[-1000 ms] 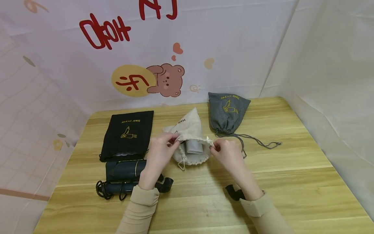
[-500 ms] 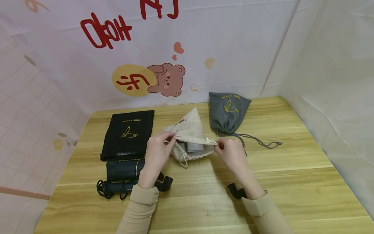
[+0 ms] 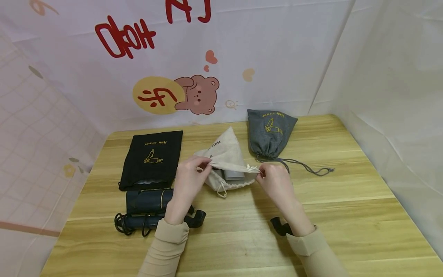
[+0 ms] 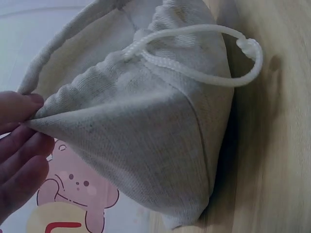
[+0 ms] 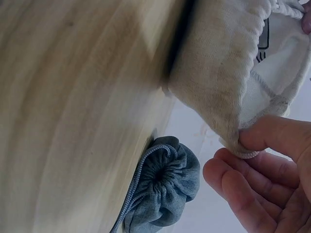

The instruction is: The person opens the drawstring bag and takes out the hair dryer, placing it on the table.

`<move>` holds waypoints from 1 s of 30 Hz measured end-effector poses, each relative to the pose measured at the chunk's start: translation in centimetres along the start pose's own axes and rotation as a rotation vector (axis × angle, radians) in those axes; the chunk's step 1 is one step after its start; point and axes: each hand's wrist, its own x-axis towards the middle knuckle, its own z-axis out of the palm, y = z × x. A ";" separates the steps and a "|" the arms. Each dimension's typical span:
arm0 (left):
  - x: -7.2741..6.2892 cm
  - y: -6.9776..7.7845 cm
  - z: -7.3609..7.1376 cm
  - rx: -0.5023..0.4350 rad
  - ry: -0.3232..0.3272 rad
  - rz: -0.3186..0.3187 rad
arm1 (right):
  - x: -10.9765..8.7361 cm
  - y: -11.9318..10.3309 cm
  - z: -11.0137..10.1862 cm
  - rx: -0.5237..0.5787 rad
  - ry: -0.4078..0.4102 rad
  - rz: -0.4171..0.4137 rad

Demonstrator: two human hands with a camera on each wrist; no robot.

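Note:
A cream drawstring bag (image 3: 228,148) with dark "Hair" lettering lies at the middle of the table, its mouth towards me. My left hand (image 3: 188,175) pinches the left side of the mouth's upper edge between thumb and fingers. At the right side my right hand (image 3: 277,181) pinches the same edge near a white cord knot (image 3: 252,168). The edge is drawn straight between them. A pale grey, tube-like part (image 3: 233,175) shows inside the mouth; the rest of it is hidden by cloth. In the left wrist view a white cord loop (image 4: 209,77) hangs from the bag's side.
A black bag (image 3: 152,154) lies at the left, with dark cylindrical appliances (image 3: 147,202) and coiled cords in front of it. A grey drawstring bag (image 3: 271,132), gathered shut, lies back right. Under my right forearm sits a small black piece (image 3: 279,227).
The upper edge of the cream bag's mouth has gone from sagging to taut. My right hand has shifted slightly right, and the mouth looks flatter and wider.

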 end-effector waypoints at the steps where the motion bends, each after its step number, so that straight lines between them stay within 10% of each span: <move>1: 0.0 0.1 0.1 -0.003 -0.015 -0.001 | 0.0 0.0 0.0 -0.002 0.000 0.003; 22: -0.6 0.9 -0.5 0.057 -0.219 -0.006 | -0.6 -0.5 0.2 -0.012 0.024 -0.058; 30: -0.6 1.2 -0.4 0.013 -0.205 0.031 | -2.0 -1.3 0.1 -0.009 0.103 -0.124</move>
